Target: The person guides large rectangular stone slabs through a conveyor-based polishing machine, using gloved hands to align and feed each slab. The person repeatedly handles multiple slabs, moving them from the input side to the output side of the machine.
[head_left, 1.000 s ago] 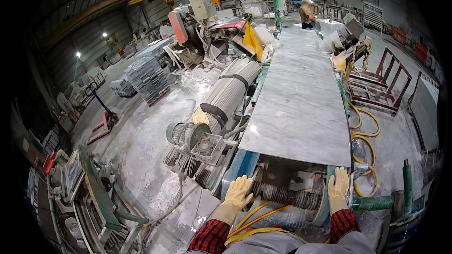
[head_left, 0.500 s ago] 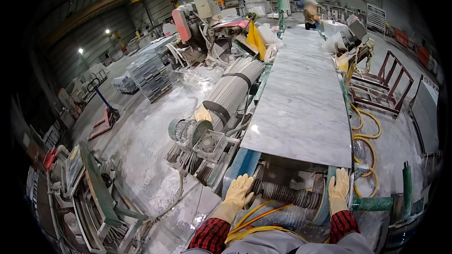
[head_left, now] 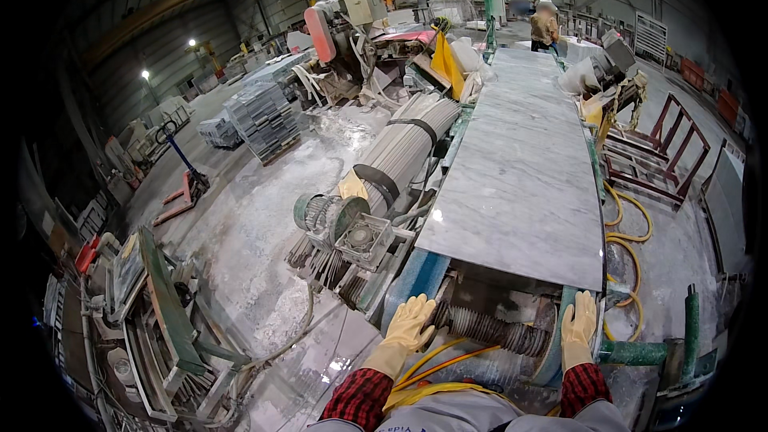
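A long grey-veined marble slab [head_left: 520,160] lies flat along the conveyor, its near edge just beyond my hands. My left hand [head_left: 410,326], in a cream rubber glove, rests with fingers stretched on the blue belt [head_left: 418,276] at the left. On the right-hand belt strip lies my right hand [head_left: 578,326], gloved alike, fingers extended and pointing at the slab. Neither hand holds anything, and a gap separates both from the slab. Between them runs a dark ribbed roller [head_left: 496,330].
Left of the conveyor sit a motor with gearbox [head_left: 344,224] and a strapped bundle of long strips [head_left: 408,144]. A yellow hose [head_left: 636,272] coils at the right near a dark red metal rack [head_left: 660,152]. Another person [head_left: 544,28] stands at the far end.
The whole view has shifted slightly, so the slab and machinery appear a little lower and further right. Both hands keep their places on the belts.
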The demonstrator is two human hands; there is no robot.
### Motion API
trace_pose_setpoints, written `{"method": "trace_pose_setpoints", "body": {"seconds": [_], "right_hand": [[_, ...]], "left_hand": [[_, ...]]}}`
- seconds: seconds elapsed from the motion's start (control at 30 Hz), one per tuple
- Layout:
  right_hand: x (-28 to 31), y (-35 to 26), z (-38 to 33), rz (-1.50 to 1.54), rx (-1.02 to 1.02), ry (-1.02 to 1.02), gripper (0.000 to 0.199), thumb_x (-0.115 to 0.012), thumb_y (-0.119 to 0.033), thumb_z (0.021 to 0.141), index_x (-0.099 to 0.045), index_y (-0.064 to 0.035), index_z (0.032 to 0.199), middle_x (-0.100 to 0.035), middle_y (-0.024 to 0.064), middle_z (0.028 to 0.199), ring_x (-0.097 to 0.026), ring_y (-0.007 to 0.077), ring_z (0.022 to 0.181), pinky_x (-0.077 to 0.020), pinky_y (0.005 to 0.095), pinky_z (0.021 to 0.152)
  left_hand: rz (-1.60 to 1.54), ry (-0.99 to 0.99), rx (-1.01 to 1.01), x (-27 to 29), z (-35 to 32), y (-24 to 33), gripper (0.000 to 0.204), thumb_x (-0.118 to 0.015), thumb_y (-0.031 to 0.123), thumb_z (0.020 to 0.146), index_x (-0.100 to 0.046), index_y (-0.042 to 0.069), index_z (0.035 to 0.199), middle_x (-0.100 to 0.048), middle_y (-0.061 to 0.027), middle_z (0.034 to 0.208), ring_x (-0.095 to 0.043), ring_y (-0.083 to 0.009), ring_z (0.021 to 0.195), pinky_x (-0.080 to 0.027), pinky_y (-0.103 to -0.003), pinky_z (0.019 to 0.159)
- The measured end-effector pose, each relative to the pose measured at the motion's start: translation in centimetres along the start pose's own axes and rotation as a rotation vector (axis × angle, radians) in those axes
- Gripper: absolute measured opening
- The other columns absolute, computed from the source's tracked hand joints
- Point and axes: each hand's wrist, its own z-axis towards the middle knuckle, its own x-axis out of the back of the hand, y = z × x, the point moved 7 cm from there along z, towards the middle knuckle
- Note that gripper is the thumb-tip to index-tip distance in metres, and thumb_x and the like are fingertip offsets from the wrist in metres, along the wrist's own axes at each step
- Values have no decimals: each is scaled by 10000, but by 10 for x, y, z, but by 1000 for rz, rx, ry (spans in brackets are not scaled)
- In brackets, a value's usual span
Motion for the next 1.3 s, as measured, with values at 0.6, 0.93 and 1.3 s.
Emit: {"method": "trace_pose_setpoints", "body": {"seconds": [0.6, 0.93, 1.3], "right_hand": [[11, -7, -7, -29, 18, -30, 433, -663, -117, 1023, -664, 4, 1439, -591, 290, 1545, -534, 477, 1450, -411, 536, 1233], [17, -14, -10, -53, 13, -40, 434, -660, -112, 1026, -663, 13, 1441, -594, 278, 1548, -535, 475, 1448, -410, 532, 1236], [15, -11, -16, -38, 98, 38, 460, -684, -67, 992, -652, 3, 1445, -613, 299, 1510, -580, 492, 1387, -430, 574, 1211]], "left_hand": [[-27, -22, 11, 1, -7, 2, 742, -732, 315, 964, -429, 86, 1602, -421, -249, 1650, -387, -454, 1524, -317, -531, 1251], [-50, -9, -3, -1, -12, 0, 734, -743, 296, 954, -428, 84, 1582, -417, -260, 1633, -390, -469, 1506, -324, -536, 1241], [-59, -15, -13, 7, -13, 5, 673, -742, 256, 925, -468, 78, 1513, -449, -256, 1559, -427, -464, 1459, -355, -535, 1208]]}}
